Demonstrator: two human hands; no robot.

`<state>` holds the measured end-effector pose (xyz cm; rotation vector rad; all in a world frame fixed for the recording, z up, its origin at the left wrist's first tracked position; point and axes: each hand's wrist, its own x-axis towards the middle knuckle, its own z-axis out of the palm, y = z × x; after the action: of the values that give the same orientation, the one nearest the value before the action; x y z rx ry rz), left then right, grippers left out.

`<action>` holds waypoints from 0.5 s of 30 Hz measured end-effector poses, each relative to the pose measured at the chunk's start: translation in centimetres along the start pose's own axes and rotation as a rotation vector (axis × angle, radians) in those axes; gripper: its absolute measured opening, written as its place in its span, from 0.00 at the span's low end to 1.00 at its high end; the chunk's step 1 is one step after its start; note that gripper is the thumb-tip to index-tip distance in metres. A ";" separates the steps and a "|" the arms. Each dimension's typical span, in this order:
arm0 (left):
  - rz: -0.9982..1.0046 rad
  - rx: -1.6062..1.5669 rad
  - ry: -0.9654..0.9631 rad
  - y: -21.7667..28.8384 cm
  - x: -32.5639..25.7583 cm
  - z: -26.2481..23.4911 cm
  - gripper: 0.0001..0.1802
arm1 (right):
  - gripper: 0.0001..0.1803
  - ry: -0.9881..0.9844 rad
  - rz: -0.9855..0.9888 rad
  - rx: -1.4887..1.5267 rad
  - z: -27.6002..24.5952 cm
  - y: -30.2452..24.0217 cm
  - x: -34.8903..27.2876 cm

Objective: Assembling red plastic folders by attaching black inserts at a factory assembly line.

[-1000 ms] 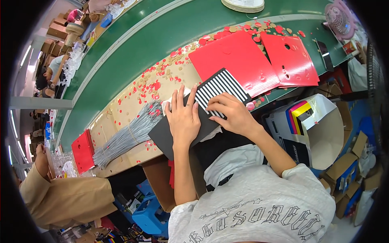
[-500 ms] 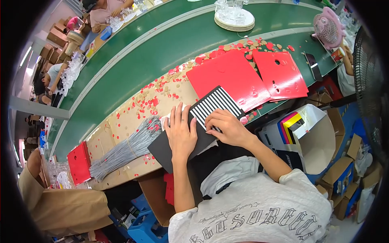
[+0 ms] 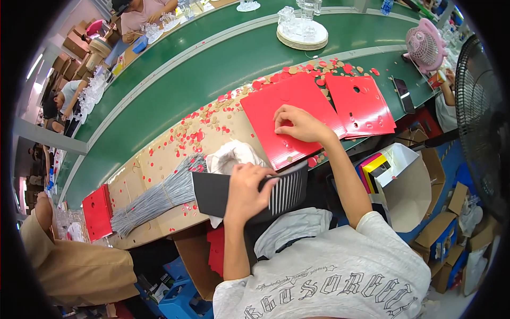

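My left hand (image 3: 245,192) grips a black board (image 3: 210,194) by its upper edge, with the thumb in front. The board is tilted up at the table's near edge, and its right part, marked with white stripes, curves away. Over the large red sheets (image 3: 289,98), my right hand (image 3: 300,125) hovers or rests with fingers curled towards the thumb. What it pinches, if anything, I cannot make out. Behind the board lies a crumpled white cloth or bag (image 3: 236,153). A bundle of thin grey wires or ties (image 3: 154,199) lies to its left.
Red and brown discs (image 3: 199,133) are scattered over the brown cardboard (image 3: 143,178). Smaller red sheets with holes (image 3: 361,103) lie right, near a phone (image 3: 404,95) and a pink fan (image 3: 425,45). A large black fan (image 3: 486,117) stands at far right; another person's beige-clothed leg (image 3: 90,266) is at left.
My right hand has left the striped board and moved up over the red sheets. My left hand has tilted the board up towards me, uncovering the white cloth or bag behind it.
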<state>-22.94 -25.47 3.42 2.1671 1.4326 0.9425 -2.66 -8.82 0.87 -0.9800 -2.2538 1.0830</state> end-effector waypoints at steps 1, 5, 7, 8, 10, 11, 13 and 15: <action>-0.002 -0.006 0.004 0.6 -0.1 0.7 0.10 | 0.07 -0.053 0.002 -0.005 0.2 -0.1 -0.1; -0.070 0.251 -0.030 1.2 0.1 3.6 0.25 | 0.08 -0.111 -0.006 0.008 -0.4 -0.2 0.1; -0.069 0.319 -0.042 1.1 0.1 4.4 0.27 | 0.06 -0.127 0.063 0.002 -0.4 -0.4 0.2; -0.061 0.330 -0.025 1.1 0.3 4.7 0.27 | 0.06 -0.123 0.066 -0.002 -0.5 -0.2 0.1; -0.075 0.353 -0.043 1.2 0.4 4.9 0.27 | 0.06 -0.094 0.012 -0.022 -0.4 0.0 -0.3; -0.094 0.381 -0.062 1.2 0.4 4.9 0.27 | 0.06 -0.088 0.016 -0.026 -0.1 0.1 -0.4; -0.088 0.363 -0.055 1.3 0.6 4.9 0.26 | 0.05 -0.039 0.002 -0.026 0.5 0.2 -0.3; -0.092 0.358 -0.080 1.5 0.8 4.8 0.25 | 0.05 -0.032 0.002 -0.025 0.5 0.5 -0.5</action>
<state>-18.35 -25.05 1.20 2.3289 1.7538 0.5948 -2.45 -9.18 0.15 -0.9820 -2.2971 1.0815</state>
